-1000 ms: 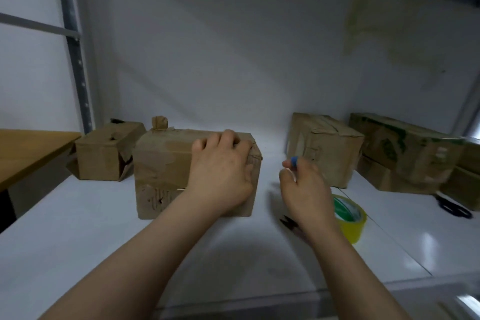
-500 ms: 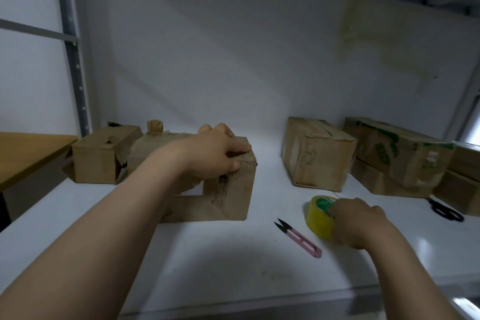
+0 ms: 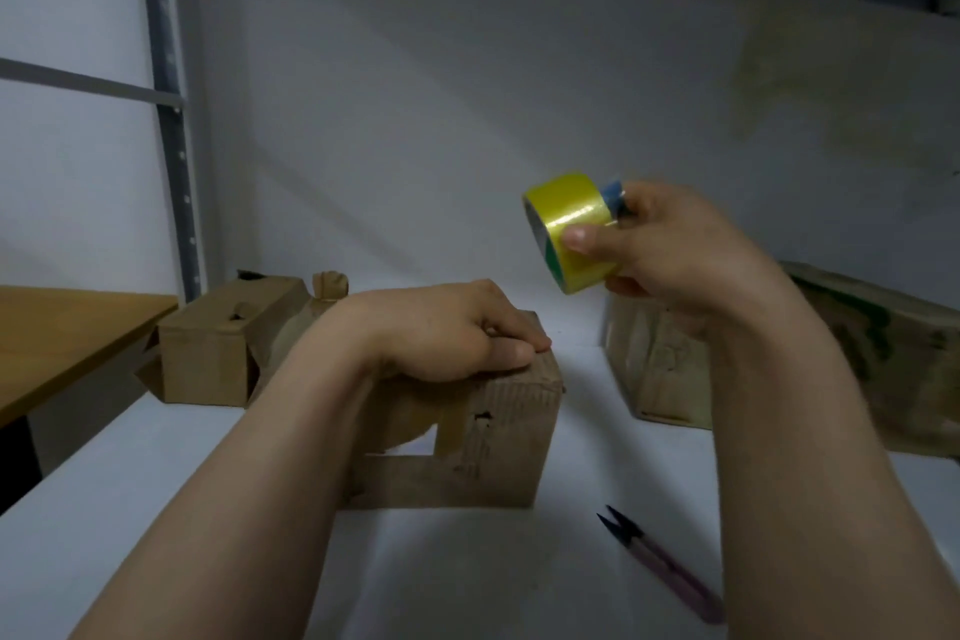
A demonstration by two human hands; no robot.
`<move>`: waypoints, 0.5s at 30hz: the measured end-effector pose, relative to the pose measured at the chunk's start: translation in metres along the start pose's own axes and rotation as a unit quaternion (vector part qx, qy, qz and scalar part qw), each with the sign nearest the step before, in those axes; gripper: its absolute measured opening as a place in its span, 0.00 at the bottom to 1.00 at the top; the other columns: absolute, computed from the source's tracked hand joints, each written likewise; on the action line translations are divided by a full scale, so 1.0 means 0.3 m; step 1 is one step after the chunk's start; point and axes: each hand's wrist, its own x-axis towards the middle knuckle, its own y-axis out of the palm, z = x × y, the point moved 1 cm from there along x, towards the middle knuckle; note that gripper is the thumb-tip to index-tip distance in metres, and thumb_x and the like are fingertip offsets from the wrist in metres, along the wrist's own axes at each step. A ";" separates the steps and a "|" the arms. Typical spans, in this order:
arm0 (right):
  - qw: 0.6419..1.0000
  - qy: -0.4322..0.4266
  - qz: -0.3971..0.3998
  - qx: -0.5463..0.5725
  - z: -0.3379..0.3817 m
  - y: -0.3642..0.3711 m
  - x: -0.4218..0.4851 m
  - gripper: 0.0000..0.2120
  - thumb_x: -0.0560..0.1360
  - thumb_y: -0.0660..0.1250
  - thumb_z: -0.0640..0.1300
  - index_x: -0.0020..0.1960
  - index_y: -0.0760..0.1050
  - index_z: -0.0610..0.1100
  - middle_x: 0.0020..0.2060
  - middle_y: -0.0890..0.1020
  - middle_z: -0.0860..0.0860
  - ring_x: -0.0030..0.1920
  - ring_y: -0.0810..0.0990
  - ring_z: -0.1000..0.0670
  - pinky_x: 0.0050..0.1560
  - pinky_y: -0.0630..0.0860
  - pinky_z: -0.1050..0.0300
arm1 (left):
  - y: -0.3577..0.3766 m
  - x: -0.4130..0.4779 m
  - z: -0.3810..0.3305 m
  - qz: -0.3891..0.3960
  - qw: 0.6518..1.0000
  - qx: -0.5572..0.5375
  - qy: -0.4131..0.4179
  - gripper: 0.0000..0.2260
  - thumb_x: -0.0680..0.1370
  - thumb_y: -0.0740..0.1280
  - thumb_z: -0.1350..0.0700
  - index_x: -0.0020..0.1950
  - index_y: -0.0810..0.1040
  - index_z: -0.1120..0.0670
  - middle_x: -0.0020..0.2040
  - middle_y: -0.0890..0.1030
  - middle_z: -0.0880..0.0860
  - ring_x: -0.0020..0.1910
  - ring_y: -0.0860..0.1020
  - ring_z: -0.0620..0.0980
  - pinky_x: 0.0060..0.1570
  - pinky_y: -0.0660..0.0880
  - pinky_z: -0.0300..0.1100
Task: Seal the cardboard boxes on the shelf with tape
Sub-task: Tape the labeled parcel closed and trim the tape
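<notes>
A worn cardboard box (image 3: 498, 442) with old tape strips stands on the white shelf (image 3: 156, 509) in front of me. My left hand (image 3: 457, 333) rests on its top near the right edge, fingers curled over the flap. My right hand (image 3: 670, 244) holds a yellow tape roll (image 3: 569, 229) up in the air, above and to the right of that box, thumb on the roll's outer face. A small blue tab shows at the roll's edge by my fingers.
Pink thread snips (image 3: 665, 564) lie on the shelf at the lower right. A smaller box (image 3: 218, 353) sits at the back left, two more boxes (image 3: 660, 369) (image 3: 893, 348) at the right. A wooden table (image 3: 62, 327) adjoins the shelf's left side.
My right hand took the yellow tape roll off the shelf and lifted it up above the box. My left hand stayed on the box top. The view moved closer.
</notes>
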 end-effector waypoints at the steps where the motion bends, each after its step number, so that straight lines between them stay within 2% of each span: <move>1: 1.000 -0.009 0.008 0.005 0.016 0.020 0.026 0.09 0.75 0.74 0.45 0.52 0.77 0.44 0.45 0.80 0.46 0.47 0.79 0.47 0.46 0.76 0.50 | 0.010 0.007 0.006 -0.018 1.000 -0.010 0.003 0.14 0.83 0.62 0.50 0.69 0.77 0.42 0.49 0.68 0.25 0.58 0.71 0.32 0.69 0.64 0.36; 3: 0.999 -0.024 0.017 0.018 0.038 0.056 0.069 0.08 0.76 0.73 0.45 0.51 0.77 0.46 0.45 0.80 0.50 0.47 0.78 0.50 0.45 0.75 0.53 | 0.030 0.020 0.024 -0.064 0.998 -0.028 0.007 0.13 0.83 0.63 0.49 0.65 0.80 0.42 0.43 0.71 0.23 0.53 0.74 0.31 0.67 0.68 0.37; 6: 0.998 -0.030 0.011 0.046 0.037 0.102 0.104 0.06 0.75 0.74 0.44 0.45 0.77 0.48 0.39 0.79 0.54 0.41 0.78 0.55 0.41 0.73 0.59 | 0.040 0.029 0.038 -0.092 0.995 -0.030 0.004 0.12 0.82 0.64 0.49 0.64 0.81 0.41 0.44 0.72 0.26 0.55 0.75 0.33 0.66 0.71 0.40; 10: 0.994 -0.021 0.003 0.108 -0.029 0.152 0.107 0.05 0.74 0.74 0.41 0.46 0.79 0.48 0.37 0.82 0.54 0.32 0.79 0.63 0.31 0.72 0.71 | 0.013 0.043 0.034 -0.055 0.998 -0.010 0.005 0.15 0.82 0.65 0.49 0.69 0.77 0.42 0.49 0.72 0.32 0.55 0.73 0.34 0.65 0.69 0.36; 12: 0.992 -0.010 0.004 0.130 -0.056 0.149 0.115 0.05 0.74 0.74 0.40 0.48 0.79 0.47 0.38 0.83 0.52 0.32 0.79 0.64 0.30 0.71 0.73 | -0.005 0.050 0.038 -0.031 0.999 0.005 -0.004 0.20 0.82 0.64 0.48 0.74 0.70 0.39 0.55 0.72 0.35 0.55 0.72 0.35 0.62 0.67 0.34; 15: 0.989 -0.015 -0.033 0.147 -0.069 0.111 0.138 0.05 0.75 0.74 0.41 0.48 0.79 0.47 0.36 0.82 0.56 0.31 0.79 0.66 0.29 0.70 0.73 | -0.024 0.046 0.036 -0.003 1.000 0.001 -0.006 0.22 0.82 0.65 0.47 0.74 0.64 0.33 0.60 0.72 0.36 0.54 0.72 0.34 0.57 0.67 0.32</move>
